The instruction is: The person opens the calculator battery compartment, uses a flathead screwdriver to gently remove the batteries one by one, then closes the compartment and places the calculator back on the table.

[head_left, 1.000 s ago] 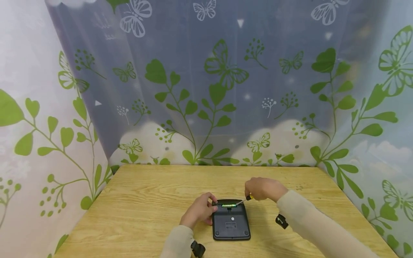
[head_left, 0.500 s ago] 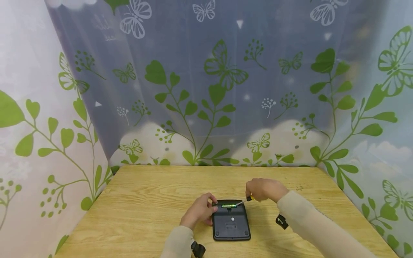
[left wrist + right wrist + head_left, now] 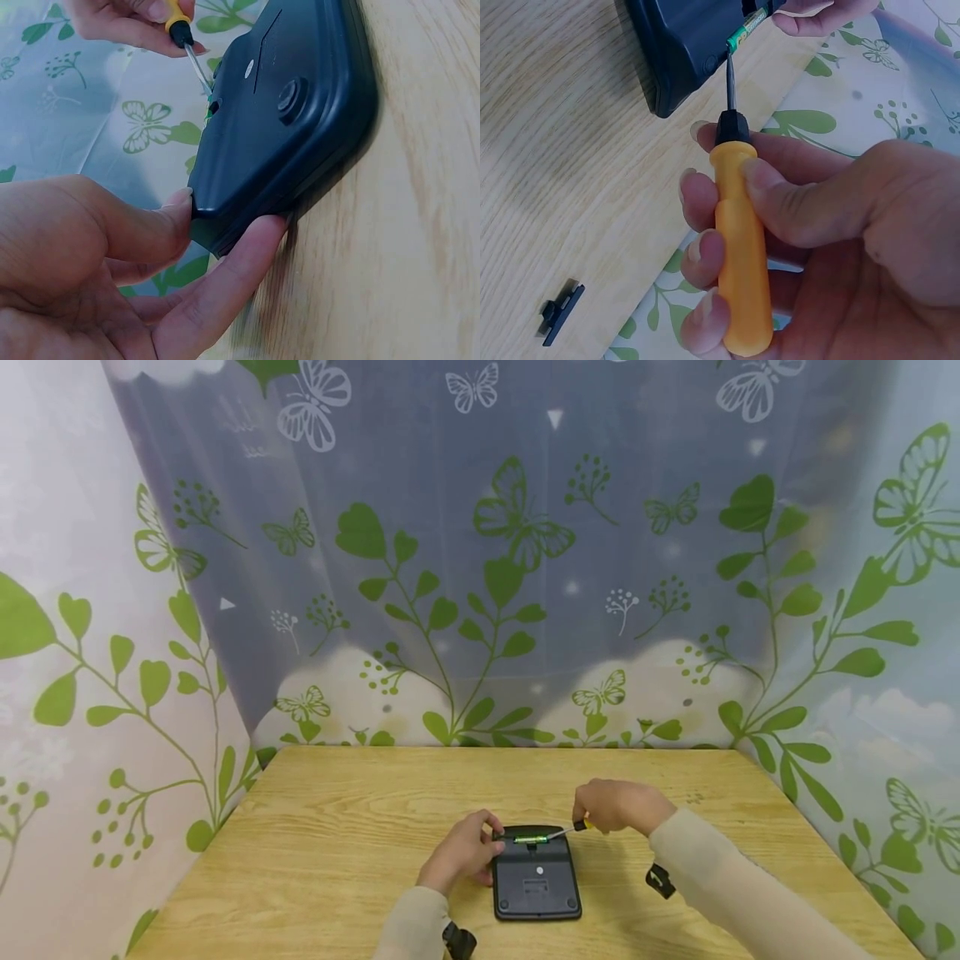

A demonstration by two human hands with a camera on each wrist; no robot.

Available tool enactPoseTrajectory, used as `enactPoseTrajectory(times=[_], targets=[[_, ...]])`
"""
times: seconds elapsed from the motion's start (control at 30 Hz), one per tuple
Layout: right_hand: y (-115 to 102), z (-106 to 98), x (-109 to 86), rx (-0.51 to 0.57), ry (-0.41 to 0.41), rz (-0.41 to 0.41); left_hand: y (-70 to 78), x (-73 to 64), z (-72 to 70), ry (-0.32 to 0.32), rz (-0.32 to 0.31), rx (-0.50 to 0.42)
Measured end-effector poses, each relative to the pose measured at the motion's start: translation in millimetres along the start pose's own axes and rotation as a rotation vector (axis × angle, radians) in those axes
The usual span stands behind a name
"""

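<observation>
A black calculator (image 3: pixel 537 885) lies face down on the table, its battery slot uncovered near the far edge. Inside the slot sits a green battery (image 3: pixel 531 839). My left hand (image 3: pixel 463 852) grips the calculator's far left corner between thumb and fingers, as the left wrist view also shows. From the right, my right hand (image 3: pixel 618 804) holds a screwdriver (image 3: pixel 742 247) by its yellow handle, fingers curled round it. The metal shaft (image 3: pixel 731 82) slants to the battery's right end, and its tip appears to touch there.
A small black cover piece (image 3: pixel 561 313) lies on the wooden table (image 3: pixel 337 827), seen in the right wrist view. A patterned curtain (image 3: pixel 420 610) rises behind the table's far edge, with more printed cloth at both sides.
My right hand has shifted very slightly to the right and nearer, with the screwdriver still at the battery's end. My left hand and the calculator stay in place.
</observation>
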State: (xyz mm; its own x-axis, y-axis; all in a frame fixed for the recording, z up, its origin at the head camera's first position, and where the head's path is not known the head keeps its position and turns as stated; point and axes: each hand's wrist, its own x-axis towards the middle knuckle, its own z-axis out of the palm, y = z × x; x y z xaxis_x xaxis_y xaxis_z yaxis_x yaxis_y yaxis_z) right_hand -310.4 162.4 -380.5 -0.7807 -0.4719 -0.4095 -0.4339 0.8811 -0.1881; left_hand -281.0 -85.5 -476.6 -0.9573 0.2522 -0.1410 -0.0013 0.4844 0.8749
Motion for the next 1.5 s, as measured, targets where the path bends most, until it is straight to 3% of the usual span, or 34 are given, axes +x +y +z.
enactPoseTrajectory(times=[0.9,1.5], targets=[[-0.1,2.8,-1.3,-0.03,0.024,-0.003,-0.1,0.7,0.5,0.014,-0.002,0.003],[-14.5,-1.1,-7.3,-0.084,0.084,-0.02,-0.4,1.3,-0.2,0.015,0.01,-0.003]])
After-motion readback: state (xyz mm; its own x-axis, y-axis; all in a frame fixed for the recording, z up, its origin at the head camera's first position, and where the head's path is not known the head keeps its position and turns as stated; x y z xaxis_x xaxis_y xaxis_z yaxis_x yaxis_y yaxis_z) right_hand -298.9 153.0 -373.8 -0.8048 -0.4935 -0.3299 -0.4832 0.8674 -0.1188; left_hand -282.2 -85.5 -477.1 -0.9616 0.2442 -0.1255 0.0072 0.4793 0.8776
